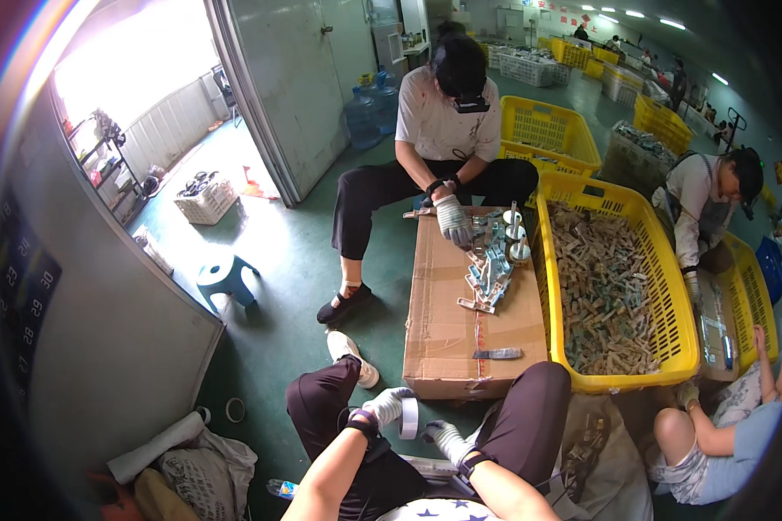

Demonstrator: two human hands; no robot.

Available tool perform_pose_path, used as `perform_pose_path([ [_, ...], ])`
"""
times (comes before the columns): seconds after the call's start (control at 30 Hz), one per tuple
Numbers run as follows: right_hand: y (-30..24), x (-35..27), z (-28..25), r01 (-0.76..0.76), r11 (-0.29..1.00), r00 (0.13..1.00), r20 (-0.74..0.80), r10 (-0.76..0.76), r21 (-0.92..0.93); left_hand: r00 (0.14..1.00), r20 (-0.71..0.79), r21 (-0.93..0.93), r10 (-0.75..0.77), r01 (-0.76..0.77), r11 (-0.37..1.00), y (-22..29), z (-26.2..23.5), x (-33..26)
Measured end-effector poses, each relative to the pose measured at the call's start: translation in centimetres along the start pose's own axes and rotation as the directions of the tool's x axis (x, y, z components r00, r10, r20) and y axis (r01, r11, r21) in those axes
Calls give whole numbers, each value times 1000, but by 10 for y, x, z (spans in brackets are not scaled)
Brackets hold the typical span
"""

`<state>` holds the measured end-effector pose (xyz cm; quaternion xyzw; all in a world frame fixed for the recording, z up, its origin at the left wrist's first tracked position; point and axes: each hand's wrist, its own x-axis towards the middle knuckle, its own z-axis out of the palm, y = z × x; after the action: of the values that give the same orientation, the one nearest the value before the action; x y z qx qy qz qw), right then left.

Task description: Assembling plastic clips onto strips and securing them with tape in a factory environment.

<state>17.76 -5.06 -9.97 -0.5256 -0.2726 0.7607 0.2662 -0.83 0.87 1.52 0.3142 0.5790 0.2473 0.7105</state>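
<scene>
Presently noted, left to right. Against the left wall: a wire rack (104, 165) with assorted items, a white basket (205, 201) on the green floor near the open doorway, a small teal stool (225, 278) further in. Low left: a white roll (156, 445) lying beside a heap of bags.

Lower centre, between the knees: left hand (386, 405), gloved, fingers curled around a roll of white tape (408, 418), gripping it by the rim. Right hand (444, 438), gloved, just beside the tape roll and slightly lower, fingers bent; whether anything is gripped there cannot be told. Both hands well short of the cardboard box (460, 321), which serves as the surface directly ahead.

On the box: a single grey-blue piece (497, 353) near the closer edge, apart from the rest; a cluster of small metal parts (488, 273) toward the far side; small tape rolls (514, 233) standing at the far right corner. Gloved hand of the seated person opposite (453, 219) resting at the cluster.

Right of the box, touching it: a yellow crate (669, 286) filled with small pieces. Further right: a second person bent over another yellow crate, and a third seated at the lower right.
</scene>
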Motion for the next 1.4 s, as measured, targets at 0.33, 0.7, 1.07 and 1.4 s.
perform_pose_path([
  [0.33, -61, -33, 10, 7, 952, 996, 91, 22, -307, 960, -32, 446, 277, -234, 864, -8, -5, 45],
  [0.7, -20, 9, 1, 29, 917, 983, 176, 45, -398, 985, -104, 126, 137, -124, 984, 5, 5, 36],
  [1.07, -9, 9, -4, 66, 912, 983, 181, 9, -406, 987, -102, 159, 123, -106, 982, 6, 5, 33],
  [1.4, -7, 6, -4, 66, 908, 985, 173, 7, -413, 982, -151, 142, 115, -93, 985, 5, 5, 33],
])
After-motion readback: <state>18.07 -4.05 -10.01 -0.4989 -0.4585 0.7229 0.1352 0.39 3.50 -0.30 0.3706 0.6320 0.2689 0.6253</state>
